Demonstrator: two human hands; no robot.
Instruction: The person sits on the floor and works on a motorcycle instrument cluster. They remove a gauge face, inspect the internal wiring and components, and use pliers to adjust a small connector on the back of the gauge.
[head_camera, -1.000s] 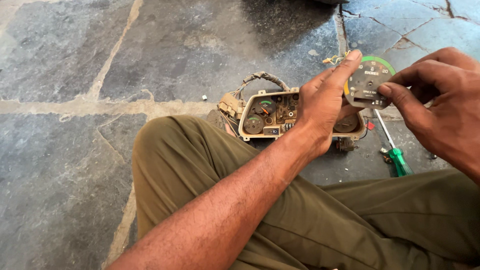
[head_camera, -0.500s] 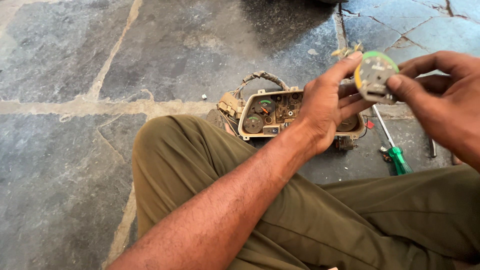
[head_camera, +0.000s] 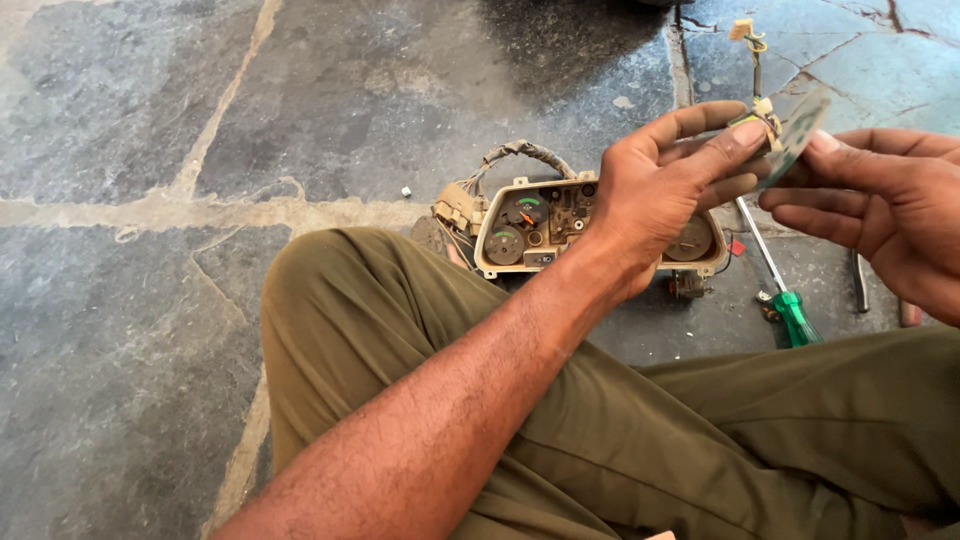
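My left hand (head_camera: 665, 185) and my right hand (head_camera: 880, 210) together hold a small round gauge dial (head_camera: 797, 135) with a green rim, seen nearly edge-on above the floor. Thumb and fingertips of both hands pinch it from either side. Below my left hand lies a dirty beige instrument cluster housing (head_camera: 545, 230) with small gauges and a wire harness (head_camera: 500, 160) at its left end. A short wire with a tan connector (head_camera: 745, 30) sticks up behind the dial.
A green-handled screwdriver (head_camera: 785, 300) lies on the grey stone floor (head_camera: 300, 130) right of the housing, beside a dark metal tool (head_camera: 860, 285). My legs in olive trousers (head_camera: 700, 440) fill the foreground. A tiny screw (head_camera: 407, 190) lies left of the harness.
The round dial has been lifted off the housing and turned from face-on to nearly edge-on. Both hands rose with it.
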